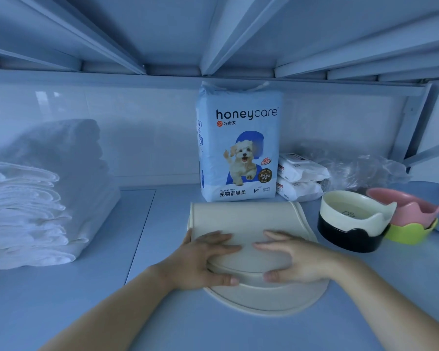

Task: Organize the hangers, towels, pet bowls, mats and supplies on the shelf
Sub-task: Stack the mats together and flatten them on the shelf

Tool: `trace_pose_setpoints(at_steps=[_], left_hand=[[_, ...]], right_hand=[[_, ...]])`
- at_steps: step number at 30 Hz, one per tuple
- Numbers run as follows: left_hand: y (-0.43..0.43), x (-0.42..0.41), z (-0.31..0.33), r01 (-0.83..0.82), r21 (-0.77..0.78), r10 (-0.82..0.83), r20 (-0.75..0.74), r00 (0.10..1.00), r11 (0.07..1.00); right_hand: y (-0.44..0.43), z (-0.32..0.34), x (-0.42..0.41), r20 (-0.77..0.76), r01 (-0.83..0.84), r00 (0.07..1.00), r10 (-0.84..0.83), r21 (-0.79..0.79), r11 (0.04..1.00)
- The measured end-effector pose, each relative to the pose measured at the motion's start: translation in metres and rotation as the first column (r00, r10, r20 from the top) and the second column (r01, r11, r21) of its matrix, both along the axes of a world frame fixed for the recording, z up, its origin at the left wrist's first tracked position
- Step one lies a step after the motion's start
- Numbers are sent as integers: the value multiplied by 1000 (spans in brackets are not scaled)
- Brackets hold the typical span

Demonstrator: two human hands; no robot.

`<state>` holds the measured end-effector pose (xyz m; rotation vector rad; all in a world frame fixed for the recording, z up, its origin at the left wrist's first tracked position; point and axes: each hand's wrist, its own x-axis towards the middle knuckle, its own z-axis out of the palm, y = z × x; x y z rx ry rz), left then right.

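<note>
At far left on the shelf point(61, 287), folded white towels point(23, 211) stacked in a fairly even pile against the wall — looks finished, edges roughly aligned. Left of centre, bare shelf between towels and mats. At centre back, upright pack of pet training pads point(238, 145), printed face forward, standing just behind the mats — seems placed. In front of it, beige mats point(251, 219), one folded or doubled piece lying on a flat one with a rounded near edge; clearly the step in hand. Left hand point(200, 259) pressed flat on the near left part of the upper mat, fingers point(221, 245) spread on top and thumb hooked under the front fold — a light pinch rather than a closed fist. Right hand point(297, 259) mirrored on the right, fingers flat on top, thumb against the front edge. Probably squaring the pile or pushing it back. Right of the pad pack, two wipe packets point(299, 178) stacked, with crumpled clear plastic point(365, 171) behind — may need tidying. Farther right, pet bowls: cream bowl nested in black bowl point(350, 234), pink bowl nested in green bowl point(411, 231), the pairs touching. At the far right edge, something dark, too cut off to name. No hangers in view — cannot tell whether sorted.
</note>
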<state>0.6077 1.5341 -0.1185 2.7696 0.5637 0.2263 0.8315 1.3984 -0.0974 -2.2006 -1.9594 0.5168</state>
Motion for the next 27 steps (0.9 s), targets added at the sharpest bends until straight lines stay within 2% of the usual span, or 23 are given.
trace_pose_setpoints(at_steps=[6,9,15,20,24,27], left_hand=[[-5,-1,7,-3,20,2,11,1000,1000],[-8,0,13,-4,88,6,-29,1000,996],[-12,-1,15,6,44,-3,-68,998,999],[-12,3,7,97,74,-76,-244,967,993],[-9,2,7,122,56,-104,-254,962,991],[-9,3,3,105,94,-85,-196,977,990]], right_hand=[[-1,6,-6,-102,-47,993,59,110,993],[0,10,-12,-81,-41,995,56,177,983],[-2,11,-20,-29,-60,997,69,241,969],[-6,15,-23,-50,-65,996,76,194,979],[-7,17,-21,-68,-97,992,107,130,987],[-6,17,-22,-71,-99,991,109,139,985]])
